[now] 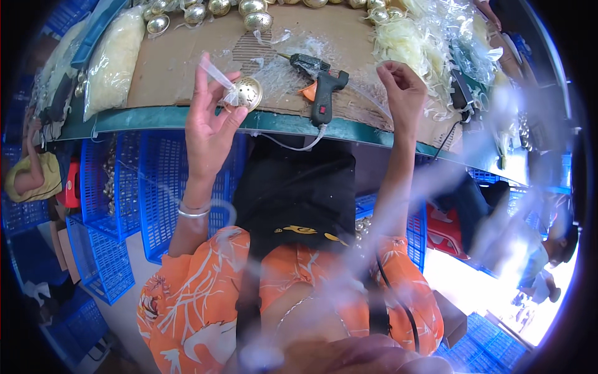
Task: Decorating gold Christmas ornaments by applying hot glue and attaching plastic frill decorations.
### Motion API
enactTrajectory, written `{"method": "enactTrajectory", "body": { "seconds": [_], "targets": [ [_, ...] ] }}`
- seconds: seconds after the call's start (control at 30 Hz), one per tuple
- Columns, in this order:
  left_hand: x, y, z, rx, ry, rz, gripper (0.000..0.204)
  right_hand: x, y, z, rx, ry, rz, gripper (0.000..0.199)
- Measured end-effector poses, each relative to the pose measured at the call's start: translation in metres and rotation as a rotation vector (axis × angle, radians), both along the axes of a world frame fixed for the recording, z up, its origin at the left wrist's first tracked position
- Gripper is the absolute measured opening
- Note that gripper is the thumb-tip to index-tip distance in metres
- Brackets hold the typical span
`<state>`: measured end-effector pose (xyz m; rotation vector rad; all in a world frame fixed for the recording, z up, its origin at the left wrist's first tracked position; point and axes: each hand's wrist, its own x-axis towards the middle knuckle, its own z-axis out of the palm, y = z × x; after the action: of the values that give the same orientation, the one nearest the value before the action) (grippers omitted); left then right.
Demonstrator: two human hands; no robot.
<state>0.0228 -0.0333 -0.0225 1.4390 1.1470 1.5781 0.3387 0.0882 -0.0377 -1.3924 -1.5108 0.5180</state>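
Observation:
My left hand (pixel 210 121) is closed on a small gold ball ornament (pixel 248 93), with dark marks and dots on its round face, above the table's near edge. A strip of translucent ribbon (pixel 218 75) stands up from the ornament between my fingers. Off to the right, my right hand (pixel 403 88) has thumb and fingertips pinched together; whatever they hold, if anything, is too fine to make out. Between my hands a dark green glue gun (pixel 323 96) with a red switch lies on the cardboard (pixel 180 62), over an orange piece (pixel 308 91) and wispy glue strands.
Several gold balls (pixel 258 22) line the far side. A clear bag of pale material (pixel 114 68) lies left; a heap of pale ribbon strips (pixel 411 47) lies right. The glue gun's cord (pixel 293 148) hangs over the table edge (pixel 156 118). Blue crates (pixel 159 199) stand below.

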Motion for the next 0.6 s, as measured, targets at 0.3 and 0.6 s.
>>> {"method": "enactTrajectory", "body": {
  "seconds": [0.3,0.6],
  "targets": [
    [0.020,0.006,-0.002,-0.009,-0.058,-0.085,0.096,-0.084,-0.068,0.027,-0.320,0.636,0.612,0.015],
    [0.016,-0.004,-0.007,0.036,-0.048,-0.105,0.090,-0.129,-0.065,0.018,-0.010,0.416,0.703,0.019]
  ]
}}
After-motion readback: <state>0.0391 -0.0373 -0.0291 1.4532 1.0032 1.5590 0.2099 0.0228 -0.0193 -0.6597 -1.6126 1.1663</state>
